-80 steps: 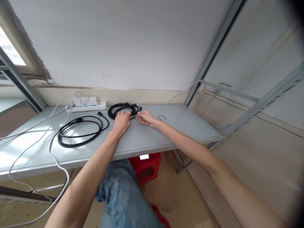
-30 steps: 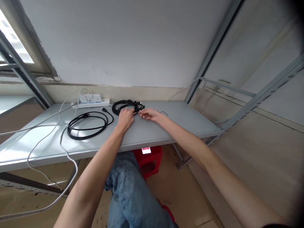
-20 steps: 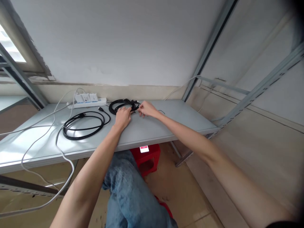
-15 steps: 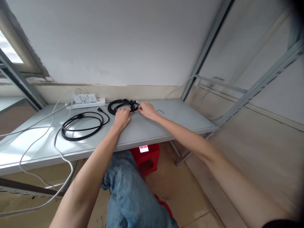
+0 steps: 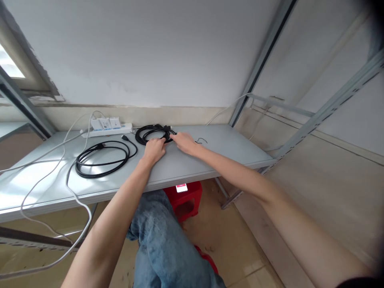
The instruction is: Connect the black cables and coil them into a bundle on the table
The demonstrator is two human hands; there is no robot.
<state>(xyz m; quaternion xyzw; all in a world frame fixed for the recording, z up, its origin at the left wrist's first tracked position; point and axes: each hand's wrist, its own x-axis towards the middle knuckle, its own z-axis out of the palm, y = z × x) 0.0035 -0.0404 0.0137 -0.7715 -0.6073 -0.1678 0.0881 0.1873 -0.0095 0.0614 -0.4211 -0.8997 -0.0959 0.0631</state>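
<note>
A coiled black cable [image 5: 140, 135] lies on the grey shelf [image 5: 180, 168] near the wall. My left hand [image 5: 154, 149] is closed at the near edge of this coil, fingers and thumb around its strands. At the coil's right side, my right hand [image 5: 183, 142] pinches the cable, its fingertips partly hidden. Left of my hands rests a second, looser black cable [image 5: 93, 175], with a plug end [image 5: 124, 137] pointing toward the back. Short thin black ties [image 5: 202, 140] lie just right of my right hand.
At the back left stands a white power strip [image 5: 127, 129] with several white adapters [image 5: 105, 123]. White cords [image 5: 67, 180] hang over the shelf's front left edge. Metal posts [image 5: 258, 68] frame the shelf. Below is a red stool [image 5: 196, 196] with a phone [image 5: 181, 188] on it.
My right hand has moved slightly left, onto the coil's right edge. My left hand stays at the near side of the coil. The view has shifted a little.
</note>
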